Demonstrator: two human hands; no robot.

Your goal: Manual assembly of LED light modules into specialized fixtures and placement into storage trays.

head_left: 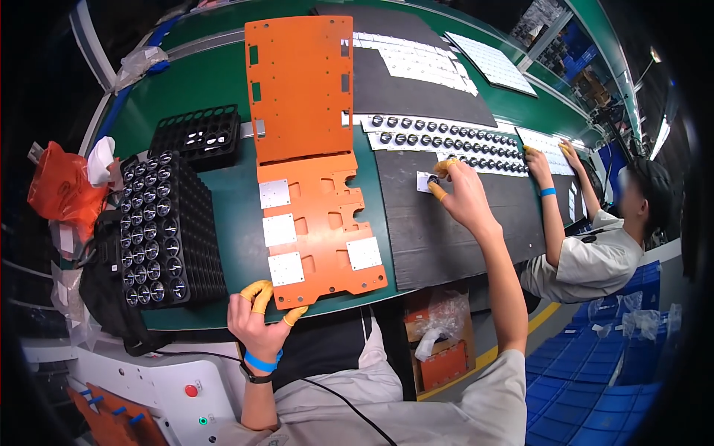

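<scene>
My right hand (467,195), with yellow finger cots, pinches a small white square plate with a dark round part (427,181) over the black foam mat (461,238). My left hand (256,323), also in finger cots, is by the near left corner of an orange hinged fixture (327,260). Its fingers and thumb are apart with nothing seen between them. The fixture's orange lid (300,82) lies folded back. Several white square plates sit in the fixture, among them one at its right (364,253) and one at its near left (286,268).
Rows of white plates with black round parts (446,141) line the mat's far side. A stack of black trays with shiny round parts (152,230) stands left, before another black tray (197,137). A co-worker's hand (539,165) works at the right. Blue crates (580,379) stand lower right.
</scene>
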